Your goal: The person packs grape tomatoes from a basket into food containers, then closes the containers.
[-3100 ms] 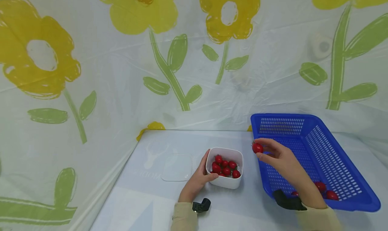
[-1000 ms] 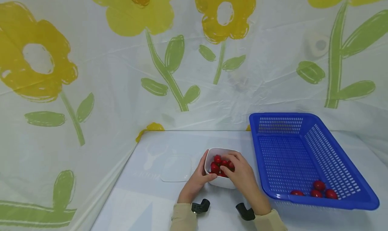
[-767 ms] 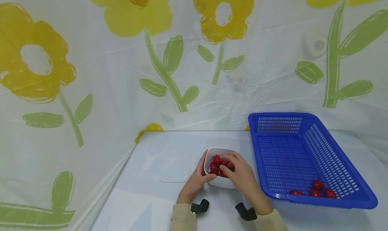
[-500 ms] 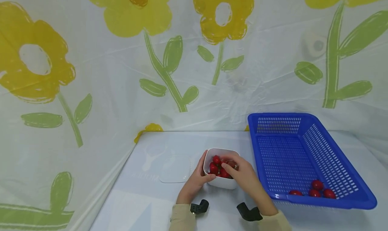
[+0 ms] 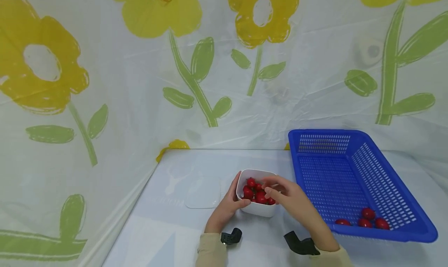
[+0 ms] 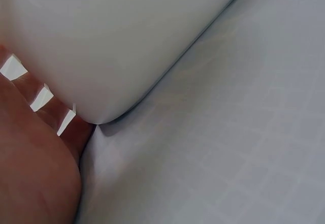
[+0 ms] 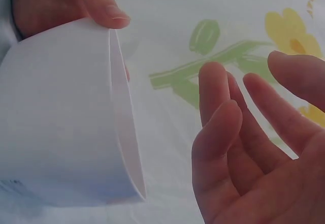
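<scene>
My left hand (image 5: 226, 208) grips a white square container (image 5: 258, 209) by its left side, thumb over the front rim. Several cherry tomatoes (image 5: 260, 197) lie inside it. Over the container's right rim is my right hand (image 5: 292, 199), its fingers loosely bent. In the right wrist view the right hand (image 7: 259, 148) holds nothing and stands apart from the container (image 7: 61, 117), where the left thumb (image 7: 104, 10) presses the rim. The left wrist view has the left hand (image 6: 35, 158) against the container's smooth wall (image 6: 117, 41).
On the right stands a blue perforated basket (image 5: 418, 224) with several tomatoes (image 5: 368, 213) near its front edge. A clear flat lid (image 5: 203, 195) lies on the table to the left of the container. A flower-printed curtain (image 5: 140, 84) hangs behind.
My right hand carried a cherry tomato from beside the basket to the container and let go of it there. It has since lifted slightly and drawn back right. The left hand keeps its hold.
</scene>
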Available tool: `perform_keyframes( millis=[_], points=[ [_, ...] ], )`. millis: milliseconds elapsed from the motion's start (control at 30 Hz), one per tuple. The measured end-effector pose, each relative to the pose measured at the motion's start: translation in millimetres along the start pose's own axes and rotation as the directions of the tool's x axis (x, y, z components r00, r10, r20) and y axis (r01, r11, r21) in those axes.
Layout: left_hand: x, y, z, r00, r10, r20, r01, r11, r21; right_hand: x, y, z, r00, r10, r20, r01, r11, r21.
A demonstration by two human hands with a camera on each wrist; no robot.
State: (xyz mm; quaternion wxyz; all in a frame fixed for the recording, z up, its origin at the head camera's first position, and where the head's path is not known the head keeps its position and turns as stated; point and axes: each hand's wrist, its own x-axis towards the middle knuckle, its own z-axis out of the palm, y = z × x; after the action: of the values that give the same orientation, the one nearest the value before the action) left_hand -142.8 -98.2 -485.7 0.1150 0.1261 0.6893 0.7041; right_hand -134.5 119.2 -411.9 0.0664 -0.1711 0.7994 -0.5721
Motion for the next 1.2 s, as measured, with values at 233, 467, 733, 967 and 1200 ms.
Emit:
perform_keyframes(
  millis=[233, 467, 733, 967, 1200],
  points=[
    [-0.1, 0.3, -0.6, 1.0, 0.006, -0.004, -0.006, 1.0, -0.004, -10, -6, -17.8, 0.998, 0.027, 0.048, -0.024, 0.998, -0.064],
    [9.8, -19.4, -5.5, 0.999, 0.018, -0.029, -0.018, 1.0, -0.005, -19, -10, -43.2, 0.987, 0.009, 0.161, 0.01, 0.993, -0.122],
    [9.0, -24.5, -6.6, 0.999, 0.016, -0.031, -0.016, 1.0, 0.005, -32, -5, -76.8, 0.972, 0.056, 0.229, -0.011, 0.981, -0.194],
    [7.1, -21.3, -6.3, 0.999, 0.02, -0.037, -0.019, 1.0, 0.025, -40, 3, -107.0, 0.939, 0.077, 0.335, 0.018, 0.962, -0.272],
    [8.0, -24.3, -6.5, 0.999, 0.014, -0.037, -0.013, 1.0, 0.025, -42, 13, -141.5, 0.868, 0.07, 0.492, 0.038, 0.978, -0.206]
  ],
)
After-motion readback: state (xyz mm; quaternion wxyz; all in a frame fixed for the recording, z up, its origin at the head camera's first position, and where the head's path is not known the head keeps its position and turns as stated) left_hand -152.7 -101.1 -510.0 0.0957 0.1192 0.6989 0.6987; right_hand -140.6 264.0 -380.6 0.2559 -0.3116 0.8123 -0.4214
